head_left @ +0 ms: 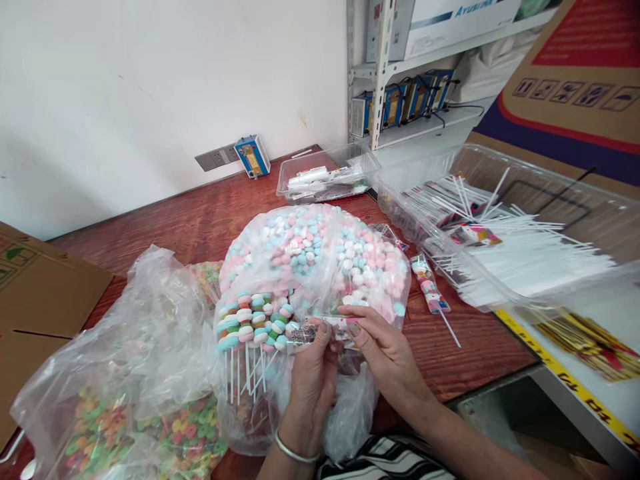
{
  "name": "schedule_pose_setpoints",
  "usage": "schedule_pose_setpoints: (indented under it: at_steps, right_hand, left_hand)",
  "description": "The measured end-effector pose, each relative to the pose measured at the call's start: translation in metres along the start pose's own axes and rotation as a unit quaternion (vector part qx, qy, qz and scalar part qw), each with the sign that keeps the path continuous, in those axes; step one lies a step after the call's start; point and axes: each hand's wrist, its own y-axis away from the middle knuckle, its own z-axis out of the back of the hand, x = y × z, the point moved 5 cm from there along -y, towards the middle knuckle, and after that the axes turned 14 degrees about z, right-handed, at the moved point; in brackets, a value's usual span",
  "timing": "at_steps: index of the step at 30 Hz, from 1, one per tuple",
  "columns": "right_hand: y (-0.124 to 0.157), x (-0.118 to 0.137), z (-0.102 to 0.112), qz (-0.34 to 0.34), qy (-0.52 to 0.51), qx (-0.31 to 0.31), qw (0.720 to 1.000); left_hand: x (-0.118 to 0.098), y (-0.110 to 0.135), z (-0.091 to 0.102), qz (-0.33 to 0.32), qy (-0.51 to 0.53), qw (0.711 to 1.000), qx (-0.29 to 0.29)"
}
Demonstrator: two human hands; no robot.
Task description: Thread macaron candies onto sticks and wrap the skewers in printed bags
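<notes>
My left hand (313,373) pinches one end of a small printed clear candy wrapper (304,335), thumb on top. At its other end, the fingers of my right hand (383,347) are closed on the same wrapper. What is inside it is hard to make out. Just below and beyond both hands lies a large clear bag of pastel candy pieces (300,243) in pink, blue and white. Left of my left hand, several candy skewers (250,323) with white sticks rest on that bag. A wrapped candy skewer (431,287) lies on the table to the right.
A bag of colourful ring candies (185,430) lies at left, near a cardboard box (45,293). At right stands a clear bin (505,300) of white sticks and wrapped candy, with yellow wrappers (590,343) below. A smaller clear tray (360,163) sits at the back.
</notes>
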Motion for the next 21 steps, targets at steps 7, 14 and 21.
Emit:
schedule_pose_setpoints:
  at_steps: [7, 14, 21]
  right_hand:
    - [0.0, 0.019, -0.002, 0.14, 0.159, 0.033, 0.977]
    - [0.001, 0.035, 0.006, 0.15, 0.128, 0.038, 0.98]
    - [-0.006, 0.013, -0.022, 0.007, 0.04, 0.132, 0.99]
  left_hand:
    - [0.01, -0.008, 0.01, 0.138, 0.132, 0.981, 0.023]
    - [0.001, 0.004, 0.005, 0.114, 0.145, 0.983, 0.014]
    - [-0.081, 0.081, 0.034, -0.092, 0.143, 0.982, 0.078]
